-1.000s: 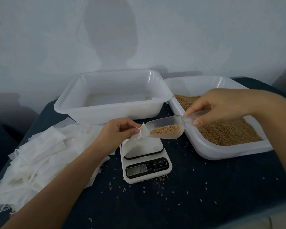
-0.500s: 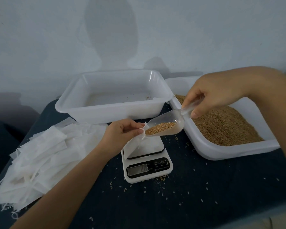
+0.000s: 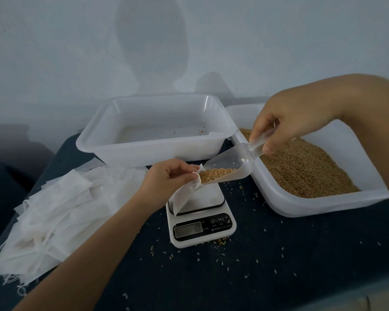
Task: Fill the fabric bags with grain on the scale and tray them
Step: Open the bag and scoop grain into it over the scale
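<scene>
Pale wall (image 3: 54, 52) w/ shadows, dim light

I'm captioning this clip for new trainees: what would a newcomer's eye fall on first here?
First, the clear scoop at centre, tilted by the right hand so grain slides toward the fabric bag that the left hand pinches open over the scale. Next, the tub of grain at right, and the heap of empty bags at left.
</scene>
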The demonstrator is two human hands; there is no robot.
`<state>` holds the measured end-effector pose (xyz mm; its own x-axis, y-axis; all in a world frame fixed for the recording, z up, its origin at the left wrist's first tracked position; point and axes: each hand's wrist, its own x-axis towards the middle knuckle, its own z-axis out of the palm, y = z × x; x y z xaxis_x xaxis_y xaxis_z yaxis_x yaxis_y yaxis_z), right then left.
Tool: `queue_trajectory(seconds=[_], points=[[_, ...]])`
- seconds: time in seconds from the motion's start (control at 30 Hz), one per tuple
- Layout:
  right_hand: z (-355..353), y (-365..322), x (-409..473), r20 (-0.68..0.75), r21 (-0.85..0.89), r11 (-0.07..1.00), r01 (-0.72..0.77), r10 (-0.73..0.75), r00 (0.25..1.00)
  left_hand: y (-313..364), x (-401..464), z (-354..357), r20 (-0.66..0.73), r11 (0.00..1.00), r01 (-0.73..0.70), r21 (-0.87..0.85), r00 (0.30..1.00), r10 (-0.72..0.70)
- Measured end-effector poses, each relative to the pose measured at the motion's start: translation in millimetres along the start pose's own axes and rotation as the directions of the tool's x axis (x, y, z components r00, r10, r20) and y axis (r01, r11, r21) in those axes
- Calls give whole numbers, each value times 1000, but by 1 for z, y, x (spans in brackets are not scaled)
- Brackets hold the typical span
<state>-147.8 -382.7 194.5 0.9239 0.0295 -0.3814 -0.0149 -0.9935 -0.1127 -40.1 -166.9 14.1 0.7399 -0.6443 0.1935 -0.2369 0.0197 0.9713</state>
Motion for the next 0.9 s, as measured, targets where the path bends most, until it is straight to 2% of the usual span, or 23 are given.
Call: queue_trajectory(seconds=[0.7, 0.83, 0.9], points=[[-23, -20, 7, 2, -114, 991, -64, 64, 998, -2, 1, 0, -34, 1000, 3, 15, 999, -3], [-29, -29, 9, 41, -168, 983, -71, 79, 996, 0, 1, 0, -41, 999, 4, -34, 999, -5], [-31, -31, 13, 9, -183, 981, -59, 62, 998, 1, 0, 2, -48, 999, -4, -44, 999, 2]])
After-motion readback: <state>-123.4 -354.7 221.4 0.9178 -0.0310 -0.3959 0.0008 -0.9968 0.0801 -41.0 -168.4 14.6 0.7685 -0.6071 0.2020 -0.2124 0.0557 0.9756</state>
